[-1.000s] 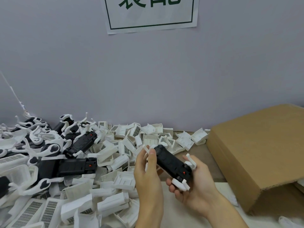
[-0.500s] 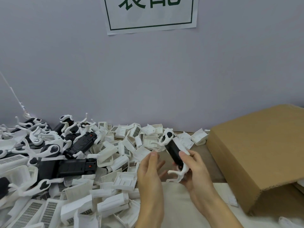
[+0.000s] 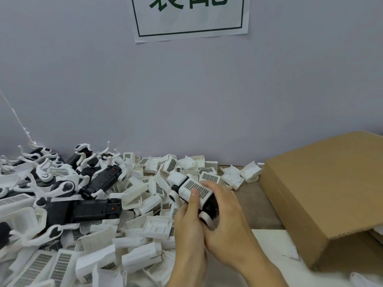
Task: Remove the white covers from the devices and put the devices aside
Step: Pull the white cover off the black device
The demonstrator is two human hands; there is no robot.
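Both hands, left hand (image 3: 189,220) and right hand (image 3: 224,216), grip a device (image 3: 209,206) with its white cover (image 3: 194,190) on, loose covers (image 3: 153,206) heaped, stripped devices (image 3: 83,210) piled left, more surely ahead.

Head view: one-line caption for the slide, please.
Both hands, left and right, grip a black device with its white cover on, beside a heap of removed covers.

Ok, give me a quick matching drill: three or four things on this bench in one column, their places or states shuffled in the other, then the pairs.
Things:
1. held device
2. cardboard box
3. paper sign
4. grilled white cover

Places or states:
A. on the wall, up top
B. under the left thumb
C. gripped by both hands
D. far right of the bench

Pairs: 1-C, 2-D, 3-A, 4-B
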